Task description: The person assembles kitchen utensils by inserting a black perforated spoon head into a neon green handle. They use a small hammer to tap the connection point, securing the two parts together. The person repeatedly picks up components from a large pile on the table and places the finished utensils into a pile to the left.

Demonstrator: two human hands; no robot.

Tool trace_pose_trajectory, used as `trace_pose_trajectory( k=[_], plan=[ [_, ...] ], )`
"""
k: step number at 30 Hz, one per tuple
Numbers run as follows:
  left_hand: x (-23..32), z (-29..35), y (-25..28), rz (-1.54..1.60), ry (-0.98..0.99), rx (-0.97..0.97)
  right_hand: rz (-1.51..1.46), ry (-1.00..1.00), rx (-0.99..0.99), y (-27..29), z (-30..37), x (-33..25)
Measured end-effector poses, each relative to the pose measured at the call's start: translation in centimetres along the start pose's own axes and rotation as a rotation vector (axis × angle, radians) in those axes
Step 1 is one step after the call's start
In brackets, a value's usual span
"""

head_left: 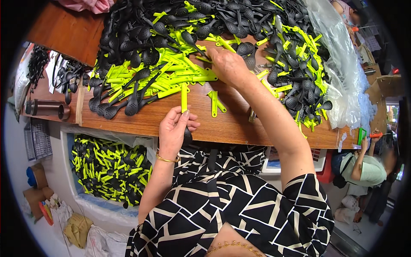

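Observation:
My left hand (173, 126) is closed round a spoon with a lime green handle (184, 97). The handle points away from me, and part of the black head (187, 137) shows below my fingers. Farther off, my right hand (229, 65) reaches to the edge of the pile. Its fingertips are pinched on the handle end of a black spoon (189, 39); the grip is partly hidden. Between my hands, two loose lime green handles (215, 104) lie crossed on the brown table (239, 122). Loose green handles (171, 70) are heaped beyond my left hand.
Black slotted spoons (235, 17) pile across the back. Green-handled black spoons (302, 77) lie at right, beside clear plastic sheeting (342, 85). Below the table at left stands a lined bin (68, 171) of green-and-black utensils. A brown metal cup (47, 108) lies far left. Another person (364, 167) works at right.

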State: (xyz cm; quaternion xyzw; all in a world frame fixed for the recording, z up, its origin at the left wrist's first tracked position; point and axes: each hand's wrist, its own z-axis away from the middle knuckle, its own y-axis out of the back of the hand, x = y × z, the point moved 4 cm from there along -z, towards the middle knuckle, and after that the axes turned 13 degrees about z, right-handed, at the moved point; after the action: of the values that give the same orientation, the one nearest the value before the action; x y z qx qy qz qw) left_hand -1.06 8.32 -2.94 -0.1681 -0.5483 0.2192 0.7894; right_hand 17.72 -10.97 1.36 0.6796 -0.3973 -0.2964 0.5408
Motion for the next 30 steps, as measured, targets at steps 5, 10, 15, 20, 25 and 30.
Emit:
trace_pose_trajectory(
  k=[5, 10, 15, 20, 25, 30],
  plan=[
    [0.2, 0.3, 0.1, 0.016, -0.022, -0.071, -0.647, -0.116, -0.213, 1.8, 1.6, 0.7],
    [0.1, 1.0, -0.7, -0.011, -0.019, -0.136, -1.432, -0.19, -0.336, 4.4, 6.7, -5.4],
    [0.4, 1.9, -2.0, 0.005, -0.008, -0.161, -1.325, -0.186, -0.236, 4.6, 8.3, -7.8],
    [0.7, 2.7, -2.1, 0.043, -0.017, -0.201, -1.516, -0.285, -0.1, 3.9, 9.5, -6.5],
    [0.6, 3.6, -2.1, 0.14, 0.055, -0.245, -1.534, -0.316, -0.066, 4.4, 10.3, -6.0],
    [1.2, 4.1, -2.7, 0.297, 0.139, -0.245, -1.583, -0.337, 0.005, 4.8, 11.2, -5.5]
  ],
)
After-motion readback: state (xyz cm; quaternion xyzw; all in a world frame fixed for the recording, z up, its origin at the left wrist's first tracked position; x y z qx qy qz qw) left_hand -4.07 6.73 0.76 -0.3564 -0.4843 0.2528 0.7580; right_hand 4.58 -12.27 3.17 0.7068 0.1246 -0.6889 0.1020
